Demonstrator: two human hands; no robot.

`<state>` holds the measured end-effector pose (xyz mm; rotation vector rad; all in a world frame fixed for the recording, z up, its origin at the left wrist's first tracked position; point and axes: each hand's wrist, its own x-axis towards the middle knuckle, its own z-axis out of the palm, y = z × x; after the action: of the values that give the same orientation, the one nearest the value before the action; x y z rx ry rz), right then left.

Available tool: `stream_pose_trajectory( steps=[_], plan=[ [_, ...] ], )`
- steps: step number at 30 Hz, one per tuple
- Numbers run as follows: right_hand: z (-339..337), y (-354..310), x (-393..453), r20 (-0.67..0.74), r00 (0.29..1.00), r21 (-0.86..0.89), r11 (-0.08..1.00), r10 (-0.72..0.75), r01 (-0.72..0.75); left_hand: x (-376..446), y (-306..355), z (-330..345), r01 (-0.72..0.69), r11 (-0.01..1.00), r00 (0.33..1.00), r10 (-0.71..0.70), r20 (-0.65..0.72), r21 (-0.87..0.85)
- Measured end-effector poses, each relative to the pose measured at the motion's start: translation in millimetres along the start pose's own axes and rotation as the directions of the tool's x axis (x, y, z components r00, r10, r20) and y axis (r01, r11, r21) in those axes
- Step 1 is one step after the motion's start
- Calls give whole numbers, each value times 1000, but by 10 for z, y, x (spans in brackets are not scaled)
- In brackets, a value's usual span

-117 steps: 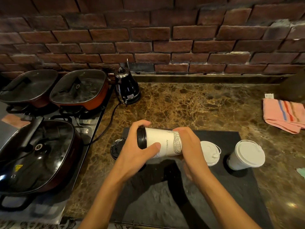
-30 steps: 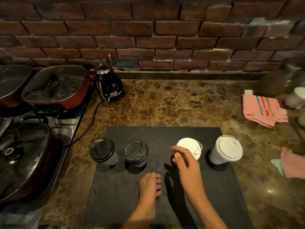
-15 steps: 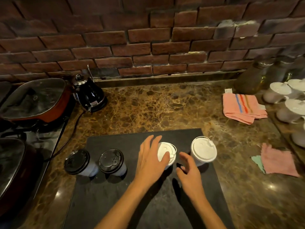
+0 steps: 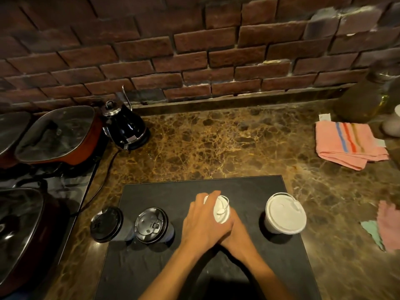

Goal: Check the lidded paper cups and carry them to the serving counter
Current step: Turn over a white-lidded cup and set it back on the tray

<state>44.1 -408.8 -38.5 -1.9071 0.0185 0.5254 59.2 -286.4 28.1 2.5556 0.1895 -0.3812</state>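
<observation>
Several lidded paper cups stand on a black mat (image 4: 164,191). Two carry black lids: one (image 4: 107,224) at the mat's left edge, one (image 4: 151,225) just right of it. A white-lidded cup (image 4: 221,210) is in the middle and another white-lidded cup (image 4: 285,213) stands at the right. My left hand (image 4: 202,221) wraps the middle cup from the left, fingers over its lid. My right hand (image 4: 237,233) grips the same cup low on its near right side, touching my left hand. That cup's body is hidden by both hands.
A black kettle (image 4: 126,124) with its cord stands at the back left beside lidded pans (image 4: 58,135) on a stove. A striped pink towel (image 4: 348,144) and a dark jar (image 4: 365,98) lie at the back right; small cloths (image 4: 387,228) rest at the right edge.
After the black-lidded cup was set down, both hands moved to the middle white-lidded cup and closed around it. The view has shifted back to the left.
</observation>
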Motion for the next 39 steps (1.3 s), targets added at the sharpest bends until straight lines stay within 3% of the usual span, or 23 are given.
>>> stream_pose_trajectory(
  steps=[3,7,9,14,16,19,21,24,28,31,33,35,37,39],
  plan=[
    [-104,-228,-109,1,992,20,992,-125,125,14,-99,-262,49,976,999,-47,13,-213],
    [-227,-565,-248,28,989,-271,951,-147,149,41,-226,-589,88,828,996,-79,40,-554],
    [-265,-745,-286,31,983,-414,893,-181,178,11,-199,-703,71,761,997,-77,19,-645],
    [-301,-1069,-385,29,968,-494,838,-249,230,-125,-110,-950,-35,648,997,-33,-74,-761],
    [-321,-1140,-407,40,969,-416,878,-244,238,-171,-156,-1002,-46,613,996,-30,-82,-788],
    [-320,-1133,-383,131,977,20,986,-165,164,-201,-247,-1029,-87,616,995,15,-99,-783],
    [-296,-1093,-356,194,975,256,965,-112,60,-206,-265,-1064,-114,642,993,64,-96,-758],
    [-247,-1134,-346,147,983,349,935,-114,56,-170,-240,-1175,-130,660,991,114,-72,-740],
    [-280,-1304,-428,-30,981,102,976,-191,193,-109,-151,-1329,-136,607,990,56,-129,-783],
    [-315,-1471,-521,35,958,-360,890,-285,278,-103,-90,-1329,-110,590,991,5,-133,-800],
    [-331,-1522,-512,16,941,-443,841,-339,311,-110,-67,-1327,-100,581,994,21,-108,-808],
    [-368,-1531,-474,-13,935,-245,908,-354,340,-114,-60,-1368,-108,572,994,61,-89,-813],
    [-406,-1486,-426,9,960,131,952,-280,276,-117,-68,-1433,-127,564,990,125,-68,-816],
    [-449,-1452,-407,133,973,466,878,-191,109,-120,-69,-1462,-130,577,983,178,-31,-807]
  ],
)
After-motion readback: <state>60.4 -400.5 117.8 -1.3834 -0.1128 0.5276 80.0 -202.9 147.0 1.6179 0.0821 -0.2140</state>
